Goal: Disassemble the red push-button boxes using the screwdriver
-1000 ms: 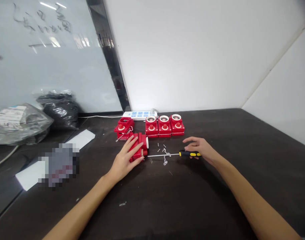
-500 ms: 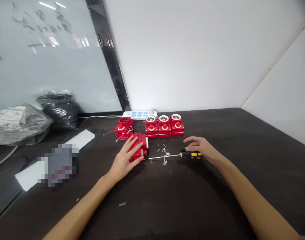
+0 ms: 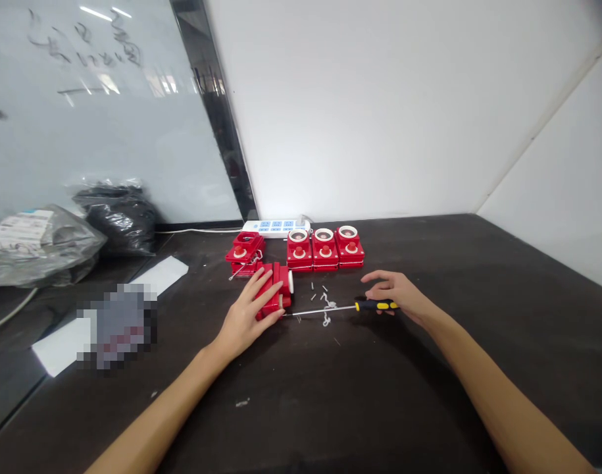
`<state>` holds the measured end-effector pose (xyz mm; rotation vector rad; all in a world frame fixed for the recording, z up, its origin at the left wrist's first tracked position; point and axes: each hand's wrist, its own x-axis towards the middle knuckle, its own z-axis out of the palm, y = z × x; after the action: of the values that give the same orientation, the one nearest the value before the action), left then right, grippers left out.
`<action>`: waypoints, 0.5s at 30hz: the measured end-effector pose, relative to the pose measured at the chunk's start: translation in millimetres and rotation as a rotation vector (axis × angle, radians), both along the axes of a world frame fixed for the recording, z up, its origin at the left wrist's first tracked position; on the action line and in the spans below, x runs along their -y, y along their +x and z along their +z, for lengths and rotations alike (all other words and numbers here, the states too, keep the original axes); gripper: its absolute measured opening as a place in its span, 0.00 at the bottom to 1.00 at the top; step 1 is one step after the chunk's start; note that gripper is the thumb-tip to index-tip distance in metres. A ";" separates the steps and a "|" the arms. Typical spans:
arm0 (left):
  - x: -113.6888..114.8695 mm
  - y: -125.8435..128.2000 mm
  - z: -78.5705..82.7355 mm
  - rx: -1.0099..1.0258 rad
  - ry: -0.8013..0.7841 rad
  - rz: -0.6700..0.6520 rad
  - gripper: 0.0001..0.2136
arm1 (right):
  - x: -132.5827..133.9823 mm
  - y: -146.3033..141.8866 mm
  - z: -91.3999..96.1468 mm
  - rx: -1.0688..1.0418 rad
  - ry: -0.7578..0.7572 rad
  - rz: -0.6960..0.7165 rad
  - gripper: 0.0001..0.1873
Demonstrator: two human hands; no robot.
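My left hand (image 3: 249, 316) presses a red box (image 3: 274, 296) with a white ring against the table, its fingers spread over the top and thumb along the near edge. The box lies on its side. In my right hand (image 3: 394, 293) is a screwdriver (image 3: 374, 305) with a black and yellow handle, its index finger raised off the handle. The long shaft runs level to the left, and its tip meets the box's right side beside my left thumb. Several small screws (image 3: 314, 296) and a white cord (image 3: 327, 321) lie around the shaft.
Three red boxes (image 3: 325, 250) with white rings and red buttons stand in a row behind. Another red box (image 3: 246, 253), its cover askew, sits behind my left hand. A white power strip (image 3: 275, 228) lies along the wall; plastic bags (image 3: 116, 214) and white paper (image 3: 165, 275) are at left.
The view has shifted very slightly. Both hands, the screwdriver and the red box keep practically the same places.
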<state>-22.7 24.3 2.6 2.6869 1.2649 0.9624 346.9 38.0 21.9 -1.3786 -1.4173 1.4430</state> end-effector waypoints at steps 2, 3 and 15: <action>0.3 -0.2 0.2 -0.001 -0.002 0.001 0.25 | -0.3 1.3 0.1 0.005 -0.003 -0.002 0.27; 0.4 -0.4 0.2 -0.002 -0.004 0.001 0.25 | -0.4 2.3 0.5 0.007 -0.003 -0.005 0.27; 2.1 0.3 12.9 -0.104 0.062 0.023 0.26 | 0.1 25.9 15.2 -0.025 0.049 -0.086 0.26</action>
<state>-22.4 22.3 15.6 2.8099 1.3075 0.8890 372.7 37.9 37.0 -1.3699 -1.3524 1.3571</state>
